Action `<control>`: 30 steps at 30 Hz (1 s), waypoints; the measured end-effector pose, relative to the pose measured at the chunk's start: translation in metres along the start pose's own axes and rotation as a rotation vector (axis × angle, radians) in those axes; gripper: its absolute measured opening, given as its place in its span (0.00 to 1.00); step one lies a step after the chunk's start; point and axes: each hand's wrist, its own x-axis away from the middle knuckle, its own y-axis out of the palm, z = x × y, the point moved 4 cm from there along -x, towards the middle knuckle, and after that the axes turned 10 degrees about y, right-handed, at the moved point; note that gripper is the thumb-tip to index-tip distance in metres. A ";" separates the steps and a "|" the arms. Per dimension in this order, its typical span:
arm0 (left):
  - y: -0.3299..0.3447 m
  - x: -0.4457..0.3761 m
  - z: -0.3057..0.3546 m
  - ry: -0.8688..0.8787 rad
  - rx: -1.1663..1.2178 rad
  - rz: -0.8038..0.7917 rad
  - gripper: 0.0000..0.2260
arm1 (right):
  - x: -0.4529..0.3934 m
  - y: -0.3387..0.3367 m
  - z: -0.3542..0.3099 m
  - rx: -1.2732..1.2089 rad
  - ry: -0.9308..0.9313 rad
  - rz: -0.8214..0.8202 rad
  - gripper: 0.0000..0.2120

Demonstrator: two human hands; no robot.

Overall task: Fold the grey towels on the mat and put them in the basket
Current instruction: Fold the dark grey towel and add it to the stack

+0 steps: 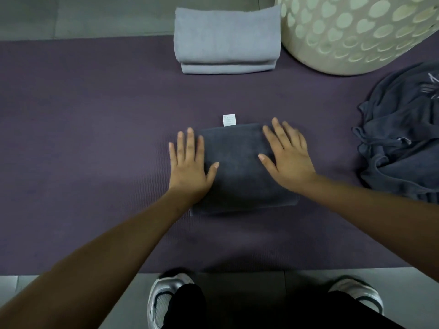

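Head view: we record our left hand and right hand, fingers spread flat, palms pressing the folded dark grey terry towel mid purple foam mat; cream perforated plastic basket stands far right.

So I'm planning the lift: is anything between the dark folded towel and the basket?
Nothing visible. Bare mat lies between the dark towel and the basket; the light towel sits beside the basket, off the line.

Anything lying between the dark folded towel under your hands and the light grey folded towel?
Only its small white label and bare purple mat, per the head view.
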 end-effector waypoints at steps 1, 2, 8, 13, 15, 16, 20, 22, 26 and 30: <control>-0.002 0.007 0.009 0.127 0.024 0.041 0.34 | 0.012 -0.002 -0.004 -0.048 -0.092 0.041 0.29; 0.000 0.016 0.019 0.276 0.057 0.064 0.31 | 0.026 -0.001 -0.007 -0.080 -0.195 0.059 0.25; 0.028 0.060 0.041 0.625 0.115 -0.079 0.28 | 0.069 0.024 -0.001 -0.145 -0.446 -0.082 0.22; 0.032 0.057 0.034 0.611 0.121 -0.145 0.27 | 0.068 0.027 -0.001 -0.154 -0.431 -0.055 0.20; 0.031 0.056 0.035 0.597 0.152 -0.147 0.27 | 0.066 0.026 -0.004 -0.177 -0.419 -0.014 0.18; 0.030 0.056 0.035 0.584 0.173 -0.146 0.27 | 0.065 0.025 -0.005 -0.183 -0.418 0.008 0.16; 0.024 0.051 0.036 0.524 0.247 -0.125 0.27 | 0.059 0.020 -0.011 -0.190 -0.385 0.030 0.14; 0.020 0.049 0.037 0.488 0.288 -0.115 0.27 | 0.055 0.018 -0.012 -0.243 -0.317 -0.024 0.15; 0.012 0.043 0.038 0.436 0.346 -0.088 0.30 | 0.042 0.010 -0.011 -0.369 -0.160 -0.156 0.16; 0.000 0.030 0.037 0.364 0.417 -0.149 0.33 | 0.021 0.004 -0.008 -0.505 -0.020 -0.415 0.07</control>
